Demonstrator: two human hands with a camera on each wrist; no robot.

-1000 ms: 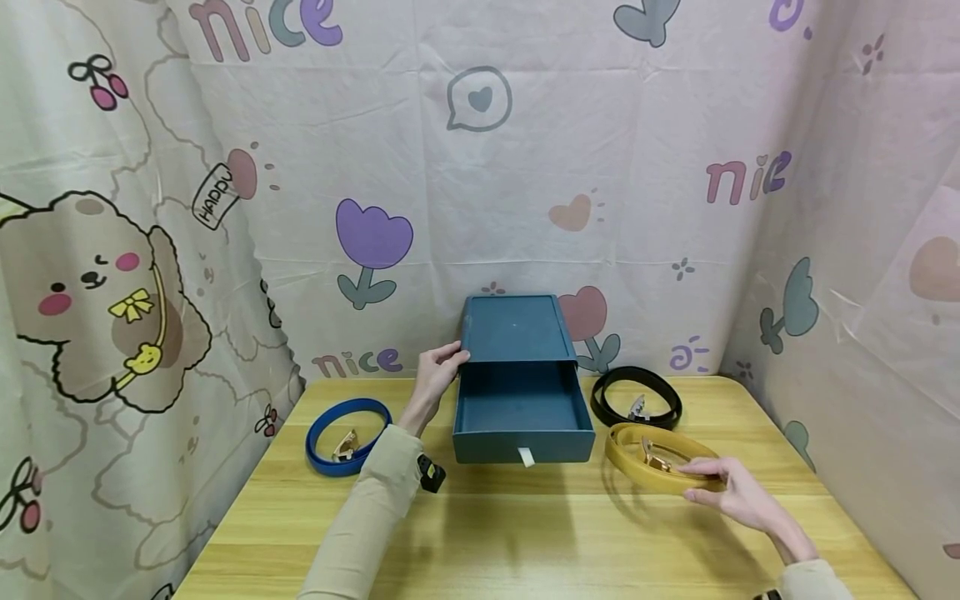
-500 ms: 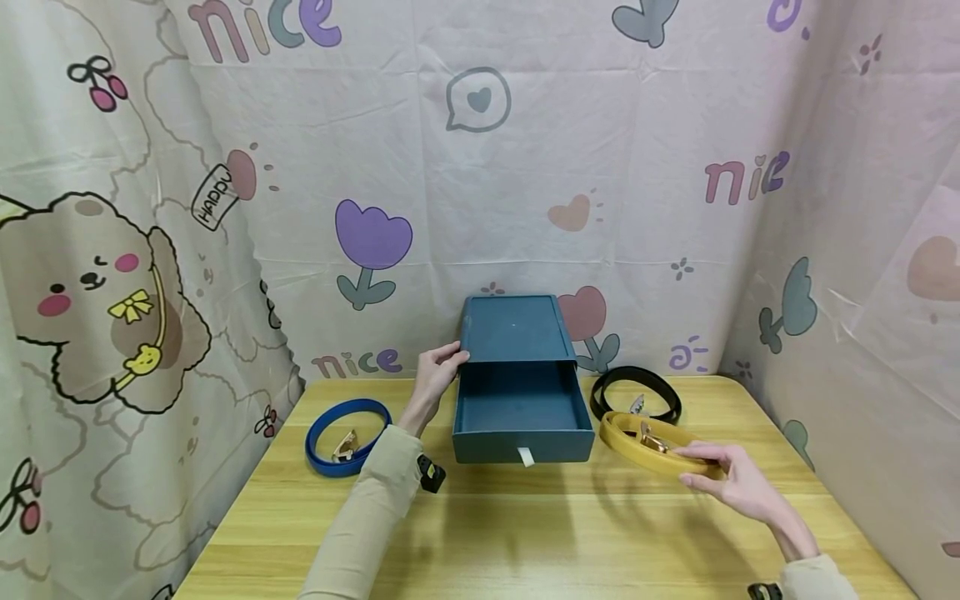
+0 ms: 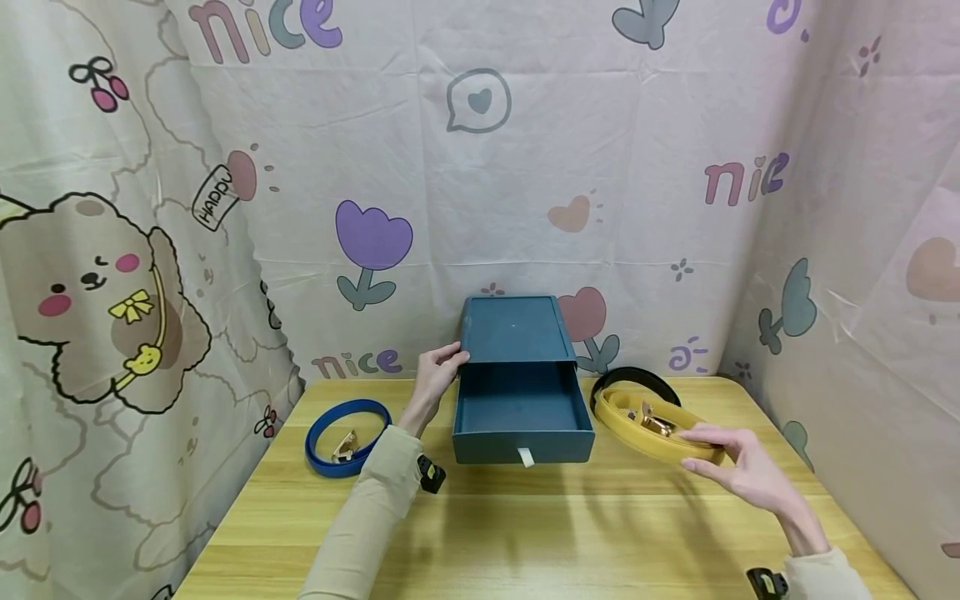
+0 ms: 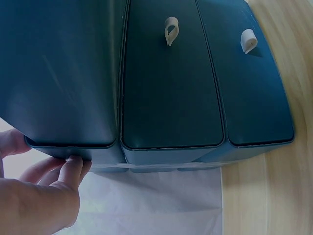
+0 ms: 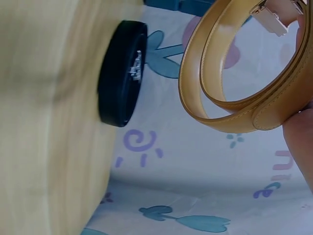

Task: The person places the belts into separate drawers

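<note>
My left hand (image 3: 435,379) grips the upper left corner of a dark blue drawer box (image 3: 517,329), its thumb and fingers bent around the edge in the left wrist view. That box's top drawer (image 3: 525,448) stands pulled out, nothing inside it, with a pale pull tab (image 3: 527,457) on its front. Off to the right, my right hand (image 3: 750,477) pinches a coiled yellow belt (image 3: 637,439) with a gold buckle, held above the table. In the head view the belt overlaps a coiled black belt (image 3: 637,374) behind it; the right wrist view shows the two apart.
A coiled blue belt (image 3: 337,470) with a gold buckle lies left of my left forearm. Lower drawers (image 4: 171,88) of the box are pushed in, each with a pale loop. A patterned curtain (image 3: 510,183) stands behind the wooden table (image 3: 517,542).
My right hand has lifted the yellow belt slightly and carried it farther back, so it now covers part of the black belt in the head view. My left hand has stayed put.
</note>
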